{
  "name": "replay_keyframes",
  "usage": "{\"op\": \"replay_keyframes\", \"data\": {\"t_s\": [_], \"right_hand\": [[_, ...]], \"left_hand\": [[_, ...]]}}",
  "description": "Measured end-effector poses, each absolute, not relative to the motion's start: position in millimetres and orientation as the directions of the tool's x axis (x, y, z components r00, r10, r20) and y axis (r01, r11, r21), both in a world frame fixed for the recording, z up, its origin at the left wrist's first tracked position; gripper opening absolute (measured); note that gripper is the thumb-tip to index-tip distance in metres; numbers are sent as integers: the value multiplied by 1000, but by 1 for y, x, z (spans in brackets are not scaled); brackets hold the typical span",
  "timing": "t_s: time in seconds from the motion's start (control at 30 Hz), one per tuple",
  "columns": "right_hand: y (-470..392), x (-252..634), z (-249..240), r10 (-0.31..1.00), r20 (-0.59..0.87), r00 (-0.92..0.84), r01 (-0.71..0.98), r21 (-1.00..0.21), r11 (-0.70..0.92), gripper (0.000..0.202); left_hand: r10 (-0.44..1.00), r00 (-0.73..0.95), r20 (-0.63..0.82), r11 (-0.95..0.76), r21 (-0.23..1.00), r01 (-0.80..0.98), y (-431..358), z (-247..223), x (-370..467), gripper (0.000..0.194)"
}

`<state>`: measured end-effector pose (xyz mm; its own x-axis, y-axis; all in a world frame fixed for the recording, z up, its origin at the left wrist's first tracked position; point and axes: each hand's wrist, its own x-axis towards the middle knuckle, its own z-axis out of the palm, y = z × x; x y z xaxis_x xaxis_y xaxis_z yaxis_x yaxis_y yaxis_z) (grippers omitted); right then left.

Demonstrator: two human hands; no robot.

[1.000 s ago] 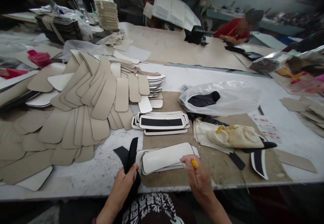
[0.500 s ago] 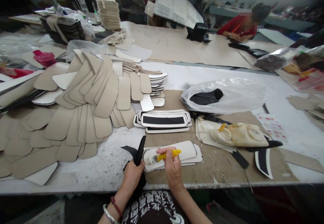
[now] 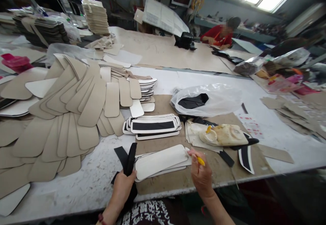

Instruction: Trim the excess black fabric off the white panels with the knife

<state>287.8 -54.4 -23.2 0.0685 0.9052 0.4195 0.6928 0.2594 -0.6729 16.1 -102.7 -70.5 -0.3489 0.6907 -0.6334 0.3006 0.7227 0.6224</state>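
Note:
My left hand (image 3: 124, 186) is closed round several black strips (image 3: 130, 158), at the left end of a small pile of white rounded panels (image 3: 161, 162). In my right hand (image 3: 201, 174) is a brush with a yellow handle (image 3: 201, 161); its tip is at the right end of the top panel, mostly hidden by my fingers. Behind the pile lies a stack of white-edged panels with black centres (image 3: 154, 125). A cream container (image 3: 228, 135) with a small opening, where something yellow shows, lies to the right.
Many beige panels (image 3: 33, 136) fan out on the left. A clear plastic bag with black material (image 3: 226, 99) lies beyond the stacks. One curved white-and-black piece (image 3: 246, 158) is at the right. Across the table, a person in red (image 3: 216, 35) leans over the surface.
My right hand and the brush have moved from the left end of the top panel to its right end. The view has shifted, with more window showing. My left hand still holds the strips.

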Motion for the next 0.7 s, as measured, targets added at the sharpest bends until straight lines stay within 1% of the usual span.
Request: {"op": "replay_keyframes", "data": {"t_s": [0.1, 0.17, 0.2, 0.27, 0.33, 0.4, 0.5, 0.57, 0.6, 0.63, 0.7], "right_hand": [[-58, 284, 0, 879, 475, 39, 689, -651, 320, 15], [-60, 278, 14, 887, 458, 58, 706, -647, 288, 16], [-59, 274, 20, 902, 426, 75, 710, -658, 252, 17], [-56, 260, 29, 946, 309, 99, 668, -725, 166, 20], [-52, 238, 34, 990, 120, 78, 569, -821, 55, 22], [-50, 209, 39, 997, -74, -25, 446, -893, -55, 23], [-51, 166, 43, 928, -268, -259, 297, -936, -187, 20], [-54, 148, 43, 871, -332, -363, 245, -936, -254, 19], [-56, 144, 42, 859, -337, -384, 244, -935, -258, 19], [-57, 141, 41, 862, -325, -390, 259, -937, -236, 20], [-60, 143, 38, 884, -268, -382, 329, -934, -141, 22]], "left_hand": [[709, -333, -621, 703, 653, 281, -103, -60, 12, 27], [741, -324, -589, 664, 714, 222, -105, -45, 9, 28], [756, -303, -580, 642, 748, 168, -106, -35, 7, 28], [754, -191, -629, 641, 767, 7, -106, -13, 5, 31], [747, 28, -664, 660, 736, -146, -105, 9, 5, 32], [743, 195, -641, 670, 710, -218, -102, 26, 6, 33], [747, 315, -586, 660, 713, -237, -100, 42, 9, 34], [731, 352, -585, 674, 700, -235, -100, 47, 10, 34], [720, 362, -592, 684, 692, -229, -100, 48, 10, 35], [712, 368, -598, 692, 687, -221, -100, 49, 9, 35], [710, 363, -604, 693, 692, -203, -101, 49, 7, 36]]}}
